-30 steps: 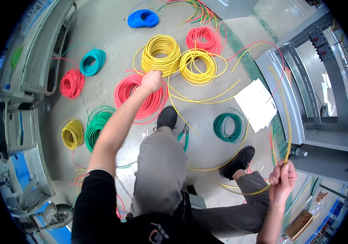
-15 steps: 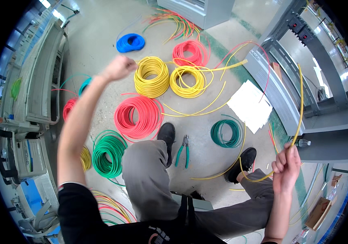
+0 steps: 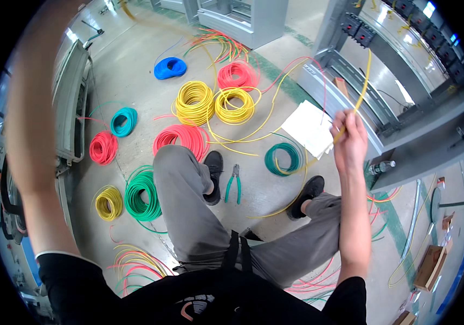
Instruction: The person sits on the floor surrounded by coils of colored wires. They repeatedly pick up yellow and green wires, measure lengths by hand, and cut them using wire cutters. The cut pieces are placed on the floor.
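My right hand [image 3: 349, 143], at the right, is closed round a yellow wire [image 3: 367, 78] whose end sticks up past my fingers. My left arm [image 3: 34, 130] is raised to the upper left, smeared by motion; its hand is lost at the dark rim and its fingers cannot be made out. A blurred yellow strand [image 3: 140, 20] runs near that rim toward the floor coils. Two yellow wire coils [image 3: 195, 117] lie side by side ahead of me. Between my shoes rest green-handled cutting pliers [image 3: 229, 188]. White papers [image 3: 309, 132] lie below my right hand.
Red [image 3: 172, 135], green [image 3: 133, 197], dark green [image 3: 270, 161] and blue [image 3: 162, 70] wire coils lie around my feet. A grey metal cabinet frame [image 3: 375, 130] stands at the right, with a plastic bottle [image 3: 382, 167] beside it. Cut wires [image 3: 221, 40] are heaped at the far side.
My left hand has swung up and left, from beside the yellow coils to the rim. My right hand has moved up and inward, still holding yellow wire. The view has shifted.
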Demonstrator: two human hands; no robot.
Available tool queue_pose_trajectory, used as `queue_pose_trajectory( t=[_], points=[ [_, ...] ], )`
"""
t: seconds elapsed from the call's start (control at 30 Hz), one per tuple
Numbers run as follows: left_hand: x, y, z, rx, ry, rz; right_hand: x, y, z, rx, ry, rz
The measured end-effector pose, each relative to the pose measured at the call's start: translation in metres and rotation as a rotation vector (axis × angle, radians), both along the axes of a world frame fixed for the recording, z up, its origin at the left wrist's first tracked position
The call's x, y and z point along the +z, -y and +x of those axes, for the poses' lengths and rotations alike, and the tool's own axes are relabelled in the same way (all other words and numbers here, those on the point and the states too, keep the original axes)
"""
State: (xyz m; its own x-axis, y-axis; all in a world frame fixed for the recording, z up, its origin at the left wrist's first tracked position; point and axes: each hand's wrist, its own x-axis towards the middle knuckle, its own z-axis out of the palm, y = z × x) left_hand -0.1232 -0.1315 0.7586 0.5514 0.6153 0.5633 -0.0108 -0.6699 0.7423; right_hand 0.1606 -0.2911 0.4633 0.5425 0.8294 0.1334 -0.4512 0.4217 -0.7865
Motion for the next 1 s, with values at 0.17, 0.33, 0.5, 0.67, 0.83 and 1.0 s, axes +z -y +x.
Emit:
queue_pose_trajectory(
  t=[0.17,0.33,0.5,0.67,0.83,1.0],
  points=[
    [-0.216,0.064,0.084,-0.231,-0.316,-0.151,0.026,-0.018,-0.014,-0.069,0.007,0.104],
    [-0.325,0.104,0.085,-0.232,-0.341,-0.255,-0.008,-0.005,-0.01,0.007,-0.299,-0.025],
    [-0.363,0.091,0.098,-0.311,-0.214,-0.043,-0.015,-0.005,-0.025,0.149,-0.221,-0.085],
    [-0.278,0.032,0.132,-0.244,0.217,-0.606,-0.03,-0.004,-0.072,0.108,-0.005,-0.211],
    [-0.269,0.006,0.105,-0.236,0.337,-0.935,-0.046,0.002,-0.096,0.273,0.349,-0.284],
    [-0.271,0.009,0.082,-0.403,0.374,-1.031,-0.061,0.014,-0.1,0.435,0.403,-0.274]
  ],
)
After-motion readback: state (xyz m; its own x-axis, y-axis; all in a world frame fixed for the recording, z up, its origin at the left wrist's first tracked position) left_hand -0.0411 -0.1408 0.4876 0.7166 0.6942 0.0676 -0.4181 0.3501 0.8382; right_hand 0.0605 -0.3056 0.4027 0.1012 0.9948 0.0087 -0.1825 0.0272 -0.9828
